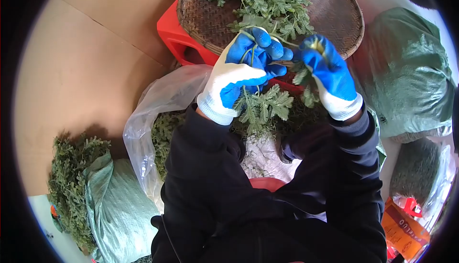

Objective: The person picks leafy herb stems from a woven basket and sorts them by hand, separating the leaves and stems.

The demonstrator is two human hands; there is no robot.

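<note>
Both hands wear white gloves with blue-coated palms and fingers. Thin green stems cross the palm of my left hand [246,67], whose fingers curl around them. Feathery leaves of this green sprig [265,104] hang below that hand. To its right, my right hand [327,69] has its fingers closed on a plant stem [287,42] that stretches between the two hands. Some leaves [302,77] dangle beside the right hand. Just beyond the hands, a round woven tray [337,19] carries a heap of similar leafy sprigs [267,0].
A red plastic stool [169,29] supports the tray. A clear plastic bag [160,96] with greenery stands to the left. Green woven sacks [406,72] lie at the right, and another sack [122,205] spills leafy stems [74,182] at lower left. An orange bag [404,229] lies at lower right.
</note>
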